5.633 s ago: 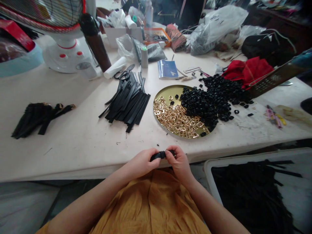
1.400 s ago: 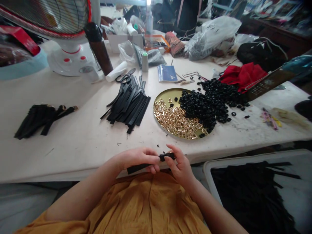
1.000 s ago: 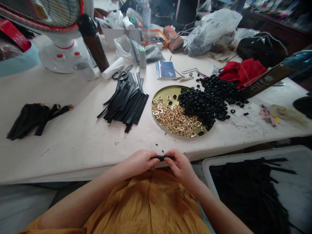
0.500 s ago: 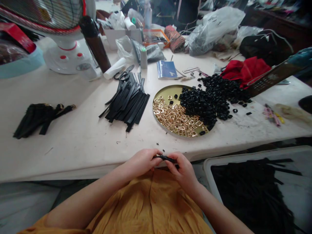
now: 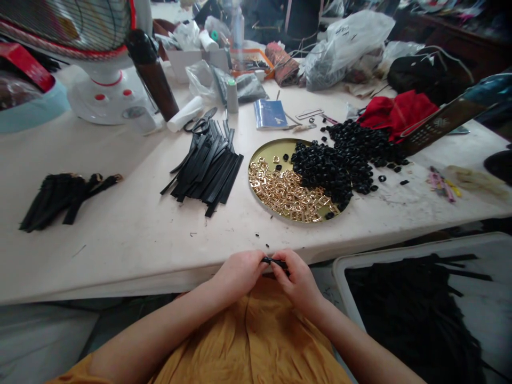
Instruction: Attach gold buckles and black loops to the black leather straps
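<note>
Just off the table's front edge, my left hand and my right hand meet over a narrow black strap. Both hands pinch it, the left fingers curled over one end and the right thumb and fingers on the other. Most of the strap is hidden by the fingers. Beyond my hands lies a round gold tray with gold buckles and a heap of small black loops that spills onto the table. A pile of flat black straps is left of the tray.
Finished-looking black straps with gold ends lie far left. Scissors, a fan, a brown bottle and a blue booklet stand or lie behind. A white bin of black strips is at my right.
My left hand has shifted slightly right, closer to my right hand, so less of the strap shows between them. The view has turned a little.
</note>
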`<state>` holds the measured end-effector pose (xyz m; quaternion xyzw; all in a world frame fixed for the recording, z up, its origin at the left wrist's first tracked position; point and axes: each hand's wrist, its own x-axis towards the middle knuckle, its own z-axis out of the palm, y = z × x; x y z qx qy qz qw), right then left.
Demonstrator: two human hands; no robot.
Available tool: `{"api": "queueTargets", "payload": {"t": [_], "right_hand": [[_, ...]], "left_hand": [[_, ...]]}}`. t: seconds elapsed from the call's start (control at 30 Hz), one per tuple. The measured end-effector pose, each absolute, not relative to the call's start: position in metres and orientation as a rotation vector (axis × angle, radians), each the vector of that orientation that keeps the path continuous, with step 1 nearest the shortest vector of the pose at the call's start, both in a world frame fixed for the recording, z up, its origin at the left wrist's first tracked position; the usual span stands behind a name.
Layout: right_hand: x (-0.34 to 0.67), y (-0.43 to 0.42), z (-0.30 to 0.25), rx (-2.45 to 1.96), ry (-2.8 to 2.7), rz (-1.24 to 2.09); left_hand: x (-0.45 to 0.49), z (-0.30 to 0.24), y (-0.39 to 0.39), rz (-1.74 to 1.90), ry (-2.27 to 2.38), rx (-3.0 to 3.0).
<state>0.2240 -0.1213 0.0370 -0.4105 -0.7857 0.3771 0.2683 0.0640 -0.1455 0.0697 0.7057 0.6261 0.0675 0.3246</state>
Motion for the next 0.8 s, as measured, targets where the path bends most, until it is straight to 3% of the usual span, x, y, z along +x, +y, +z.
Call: {"api": "queueTargets", "payload": {"t": [0.37, 0.63, 0.8], "right_hand": [[0.23, -0.12, 0.04, -0.906, -2.141, 0.843], [0.229, -0.126, 0.044, -0.849, -2.166, 0.74], [0.23, -0.126, 0.036, -0.875, -2.189, 0.74]], "left_hand": [[0.048, 0.071, -0.147, 0.355, 1.634, 1.793], [0.061, 0.072, -0.158, 0.8, 1.512, 1.523], [0.06, 0.068, -0.161, 0.701, 1.515, 1.54]]}}
